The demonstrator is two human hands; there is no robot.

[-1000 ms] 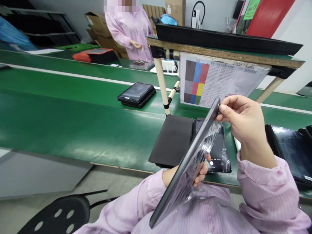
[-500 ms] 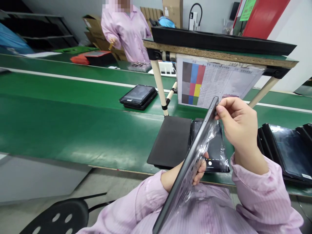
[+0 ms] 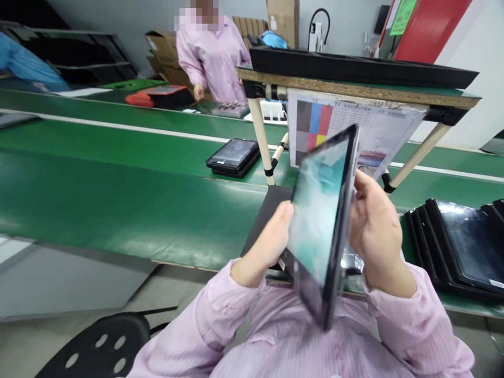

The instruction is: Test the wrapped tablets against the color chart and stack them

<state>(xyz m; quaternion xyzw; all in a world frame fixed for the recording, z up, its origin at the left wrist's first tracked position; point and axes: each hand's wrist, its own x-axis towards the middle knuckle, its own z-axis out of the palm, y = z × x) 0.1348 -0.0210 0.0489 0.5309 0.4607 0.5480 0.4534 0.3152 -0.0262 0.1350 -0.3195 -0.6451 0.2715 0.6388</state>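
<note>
A tablet (image 3: 319,205) with a lit teal and white screen is held up at a tilt over the bench edge, its lower end blurred. My left hand (image 3: 271,236) grips its left side, thumb at the screen's edge. On the right side my right hand (image 3: 376,228) holds the frame, with fingers partly hidden behind it. Beneath, a dark flat cover (image 3: 265,212) lies on the green bench. Another device (image 3: 352,261) under the tablet shows only in part.
A shelf (image 3: 354,84) on pale posts (image 3: 260,136) carries a printed sheet (image 3: 305,123). Stacked tablets lie left (image 3: 233,154) and right (image 3: 468,247). Across the bench stands a person (image 3: 216,58) in pink. A black stool (image 3: 98,344) is lower left.
The tablet has turned from edge-on so its lit screen shows. My left hand has come from behind it to its left edge; my right hand has moved lower along the right side.
</note>
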